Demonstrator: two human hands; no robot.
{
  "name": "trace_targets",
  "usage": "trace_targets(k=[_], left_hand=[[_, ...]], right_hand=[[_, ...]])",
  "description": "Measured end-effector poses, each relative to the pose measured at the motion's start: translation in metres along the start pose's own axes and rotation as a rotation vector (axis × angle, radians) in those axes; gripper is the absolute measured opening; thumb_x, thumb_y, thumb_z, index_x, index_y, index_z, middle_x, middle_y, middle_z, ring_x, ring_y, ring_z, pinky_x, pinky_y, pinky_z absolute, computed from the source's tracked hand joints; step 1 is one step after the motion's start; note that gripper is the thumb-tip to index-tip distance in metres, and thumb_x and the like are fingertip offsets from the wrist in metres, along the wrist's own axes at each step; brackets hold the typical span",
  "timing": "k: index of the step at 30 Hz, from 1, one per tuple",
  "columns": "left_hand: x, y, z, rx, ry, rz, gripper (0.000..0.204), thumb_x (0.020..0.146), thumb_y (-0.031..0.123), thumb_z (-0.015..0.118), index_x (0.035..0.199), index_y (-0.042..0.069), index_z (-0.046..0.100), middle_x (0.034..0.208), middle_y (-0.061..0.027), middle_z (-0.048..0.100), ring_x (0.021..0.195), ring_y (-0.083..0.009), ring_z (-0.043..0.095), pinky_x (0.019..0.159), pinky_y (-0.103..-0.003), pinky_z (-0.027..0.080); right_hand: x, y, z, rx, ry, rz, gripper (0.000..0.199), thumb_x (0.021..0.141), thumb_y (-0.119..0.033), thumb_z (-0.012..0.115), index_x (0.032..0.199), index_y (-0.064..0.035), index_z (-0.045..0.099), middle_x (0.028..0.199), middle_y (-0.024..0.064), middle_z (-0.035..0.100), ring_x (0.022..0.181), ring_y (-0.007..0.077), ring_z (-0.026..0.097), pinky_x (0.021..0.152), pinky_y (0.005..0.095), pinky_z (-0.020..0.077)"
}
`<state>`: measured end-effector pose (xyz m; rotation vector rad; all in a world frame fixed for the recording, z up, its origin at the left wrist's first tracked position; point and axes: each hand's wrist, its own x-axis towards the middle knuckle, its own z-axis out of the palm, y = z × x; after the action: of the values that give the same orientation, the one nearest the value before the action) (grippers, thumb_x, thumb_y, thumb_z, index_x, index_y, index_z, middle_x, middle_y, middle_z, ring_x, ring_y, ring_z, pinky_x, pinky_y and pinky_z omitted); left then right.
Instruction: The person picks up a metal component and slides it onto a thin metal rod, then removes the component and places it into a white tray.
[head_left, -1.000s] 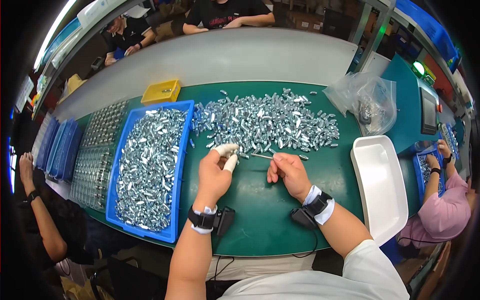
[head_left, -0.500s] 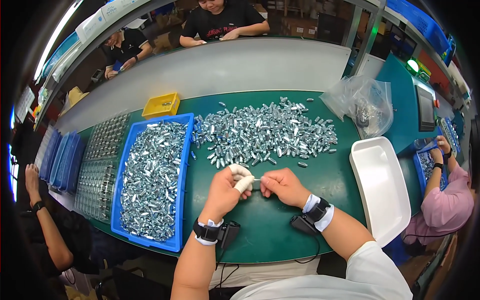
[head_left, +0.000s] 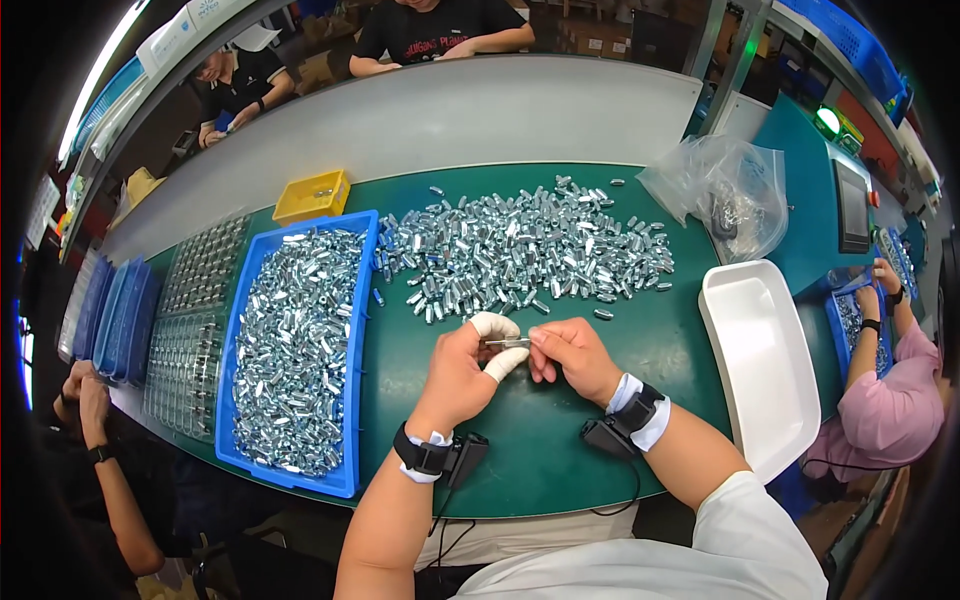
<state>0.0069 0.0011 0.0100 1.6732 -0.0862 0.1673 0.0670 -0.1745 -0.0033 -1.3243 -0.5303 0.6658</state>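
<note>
My left hand (head_left: 462, 366), its thumb and forefinger in white finger covers, is curled around a small silver metal part, partly hidden by the fingers. Its thumb and forefinger tips stand a little apart. My right hand (head_left: 575, 362) pinches the near end of a thin silver pin (head_left: 508, 342), which points left into the left hand's grip. Both hands meet above the green table, just in front of a loose heap of shiny metal cylinders (head_left: 540, 245). To their left, a blue tray (head_left: 366, 290) is filled with similar metal pieces.
A white tray (head_left: 765, 370) lies at the right, with a clear plastic bag (head_left: 745, 195) of small parts behind it. A yellow bin (head_left: 312, 198) and clear racks of parts (head_left: 185, 370) stand at the left. Co-workers sit beyond the grey partition (head_left: 450, 120) and at both sides.
My left thumb and forefinger have spread apart, and more of the metal between my hands now shows. The view has shifted slightly. At far left, a co-worker's second hand has appeared.
</note>
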Motion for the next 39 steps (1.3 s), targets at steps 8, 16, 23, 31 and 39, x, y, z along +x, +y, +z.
trace_targets(k=[8, 16, 23, 31, 39], left_hand=[[-0.002, 0.010, -0.025, -0.084, 0.268, -0.180, 0.010, 0.093, 0.013, 0.059, 0.091, 0.004, 0.058, 0.063, 0.0016, 0.054, 0.054, -0.0067, 0.050, 0.048, -0.020, 0.039], [0.001, 0.012, -0.068, -0.097, 1.038, 0.226, 0.021, 0.092, 0.009, 0.059, 0.112, 0.003, 0.058, 0.079, -0.0005, 0.059, 0.063, -0.0047, 0.049, 0.054, -0.019, 0.038], [0.000, 0.013, -0.041, -0.078, 0.520, -0.070, 0.021, 0.091, 0.010, 0.059, 0.111, 0.003, 0.061, 0.084, -0.0019, 0.063, 0.067, -0.0050, 0.050, 0.058, -0.019, 0.039], [-0.001, 0.008, -0.015, -0.049, 0.325, -0.164, 0.015, 0.091, 0.011, 0.061, 0.103, 0.004, 0.066, 0.083, -0.0008, 0.064, 0.065, -0.0051, 0.051, 0.058, -0.019, 0.040], [-0.002, -0.013, -0.020, 0.369, 0.323, -0.150, 0.017, 0.082, 0.011, 0.071, 0.095, 0.001, 0.067, 0.075, -0.0035, 0.065, 0.061, -0.0088, 0.054, 0.058, -0.024, 0.045]], right_hand=[[-0.004, 0.005, 0.005, -0.112, 0.136, -0.090, 0.039, 0.099, -0.025, 0.045, 0.069, -0.0018, 0.057, 0.065, 0.0067, 0.060, 0.056, 0.0102, 0.053, 0.055, 0.0232, 0.0419], [0.000, 0.010, 0.003, 0.098, 0.243, -0.071, 0.036, 0.099, -0.025, 0.045, 0.071, -0.0032, 0.054, 0.062, 0.0061, 0.055, 0.060, 0.0142, 0.053, 0.059, 0.0253, 0.0412], [0.008, 0.005, -0.009, 0.559, 0.265, -0.087, 0.033, 0.099, -0.027, 0.043, 0.077, -0.0050, 0.053, 0.060, 0.0041, 0.048, 0.067, 0.0200, 0.051, 0.067, 0.0297, 0.0409], [0.010, 0.007, -0.022, 0.677, 0.295, -0.099, 0.033, 0.099, -0.028, 0.044, 0.078, -0.0054, 0.054, 0.061, 0.0039, 0.048, 0.069, 0.0208, 0.052, 0.067, 0.0306, 0.0415], [0.002, 0.009, -0.006, 0.234, 0.205, -0.078, 0.033, 0.098, -0.026, 0.046, 0.077, -0.0030, 0.056, 0.065, 0.0033, 0.053, 0.064, 0.0150, 0.055, 0.061, 0.0260, 0.0418]])
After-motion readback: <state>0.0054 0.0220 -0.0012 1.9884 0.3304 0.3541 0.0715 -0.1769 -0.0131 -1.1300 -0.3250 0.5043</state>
